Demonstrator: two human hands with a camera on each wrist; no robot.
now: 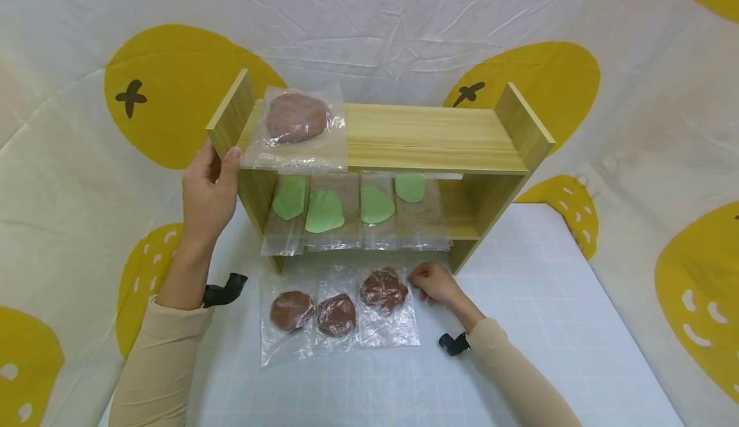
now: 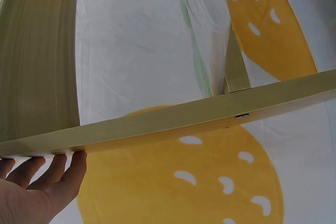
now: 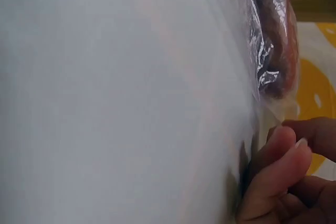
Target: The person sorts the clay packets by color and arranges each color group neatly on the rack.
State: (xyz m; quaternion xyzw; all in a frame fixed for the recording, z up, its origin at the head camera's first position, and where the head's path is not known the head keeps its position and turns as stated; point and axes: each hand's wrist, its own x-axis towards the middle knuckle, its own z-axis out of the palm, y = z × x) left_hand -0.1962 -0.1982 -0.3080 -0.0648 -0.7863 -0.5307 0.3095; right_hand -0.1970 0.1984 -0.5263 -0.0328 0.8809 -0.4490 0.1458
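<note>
My left hand (image 1: 209, 190) grips the upper left side panel of a wooden shelf (image 1: 439, 135), its fingers (image 2: 72, 177) against the panel's outer face. Down on the table, my right hand (image 1: 435, 282) pinches the edge of a clear plastic bag (image 1: 392, 334) with a flattened brown lump (image 1: 383, 290) inside. The right wrist view shows thumb and forefinger meeting at the bag's corner, just beside the lump (image 3: 273, 30). Left of it lie two more bagged brown lumps, a middle one (image 1: 337, 315) and a left one (image 1: 291, 311).
A bagged pinkish-brown lump (image 1: 297, 118) lies at the left of the top shelf, its bag overhanging the front edge. Several bagged green pieces (image 1: 324, 212) line the shelf below, bags hanging over the front. Behind hangs a white cloth (image 1: 369, 42) with yellow fruit prints; a pale checked cloth (image 1: 323, 395) covers the table.
</note>
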